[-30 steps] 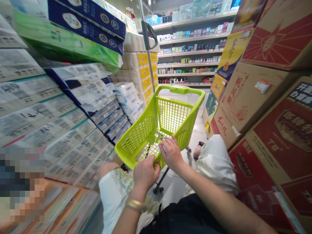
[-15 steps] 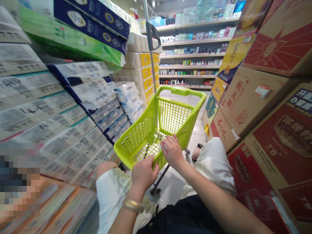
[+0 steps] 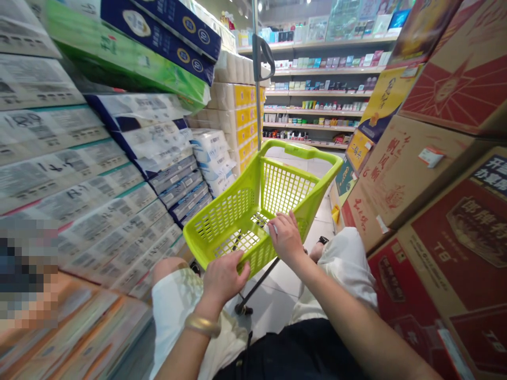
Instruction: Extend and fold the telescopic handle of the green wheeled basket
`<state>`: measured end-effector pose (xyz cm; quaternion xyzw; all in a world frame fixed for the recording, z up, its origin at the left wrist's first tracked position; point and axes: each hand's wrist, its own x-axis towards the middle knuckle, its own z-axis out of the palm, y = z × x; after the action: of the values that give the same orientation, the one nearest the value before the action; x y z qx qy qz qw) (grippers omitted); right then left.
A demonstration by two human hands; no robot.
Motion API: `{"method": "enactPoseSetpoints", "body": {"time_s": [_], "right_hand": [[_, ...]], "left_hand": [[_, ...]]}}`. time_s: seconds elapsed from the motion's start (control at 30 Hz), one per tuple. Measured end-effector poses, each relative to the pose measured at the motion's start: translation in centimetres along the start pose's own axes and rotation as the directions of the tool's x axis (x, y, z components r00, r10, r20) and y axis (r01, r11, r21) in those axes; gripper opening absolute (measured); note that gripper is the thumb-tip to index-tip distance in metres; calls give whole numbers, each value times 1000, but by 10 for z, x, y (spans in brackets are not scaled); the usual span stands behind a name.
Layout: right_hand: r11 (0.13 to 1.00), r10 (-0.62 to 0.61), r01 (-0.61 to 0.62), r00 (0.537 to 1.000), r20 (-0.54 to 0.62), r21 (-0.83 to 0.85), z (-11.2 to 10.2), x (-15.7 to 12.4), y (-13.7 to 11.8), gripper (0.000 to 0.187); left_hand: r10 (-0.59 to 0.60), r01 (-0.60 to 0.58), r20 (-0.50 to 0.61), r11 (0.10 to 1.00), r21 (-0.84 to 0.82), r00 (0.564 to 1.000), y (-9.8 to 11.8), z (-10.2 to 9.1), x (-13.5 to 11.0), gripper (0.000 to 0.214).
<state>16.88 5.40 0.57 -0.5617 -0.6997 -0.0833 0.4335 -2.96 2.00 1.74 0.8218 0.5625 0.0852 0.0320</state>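
Observation:
A lime-green plastic shopping basket on a wheeled frame (image 3: 225,216) stands in front of me, with a tall pole and black handle (image 3: 261,58) rising behind it. My left hand (image 3: 225,277), with a gold bangle (image 3: 202,325) on its wrist, grips the basket's near rim. My right hand (image 3: 285,237) rests curled over the rim further along, its fingertips reaching inside. A small white item (image 3: 270,229) shows by those fingertips, but I cannot tell what it is. The basket looks otherwise bare.
Stacked toilet paper packs (image 3: 79,158) form a wall along the left. Printed cardboard cartons (image 3: 428,221) tower on the right. Shelves of small boxed goods (image 3: 317,100) stand ahead, beyond a tiled floor (image 3: 273,301). My white-clad legs (image 3: 178,311) are below the basket.
The whole scene has shifted slightly rightward in view as the basket rolls along. My right hand sits a little higher on the rim, and both hands keep hold.

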Motion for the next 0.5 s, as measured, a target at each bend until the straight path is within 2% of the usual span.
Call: {"method": "enactPoseSetpoints", "body": {"time_s": [0.13,0.2,0.27,0.43,0.5], "right_hand": [[995,-68,61,994,83,81,10,-14,-34,20],[992,-94,85,991,101,90,11,-16,-40,19],[994,-91,86,992,92,64,7,-13,-32,19],[998,-20,19,1000,-10,-57,-8,3,12,22],[996,3,-7,999,-49,-89,-9,4,16,22]], "left_hand": [[3,-3,7,1000,4,1000,-7,-3,2,25],[14,-14,5,1000,2,1000,-11,-3,2,25],[10,-10,2,1000,3,1000,-15,-3,1,27],[-5,5,-1,1000,15,1000,-18,-1,1,31],[1,-1,-1,1000,13,1000,-17,-1,2,31]]}}
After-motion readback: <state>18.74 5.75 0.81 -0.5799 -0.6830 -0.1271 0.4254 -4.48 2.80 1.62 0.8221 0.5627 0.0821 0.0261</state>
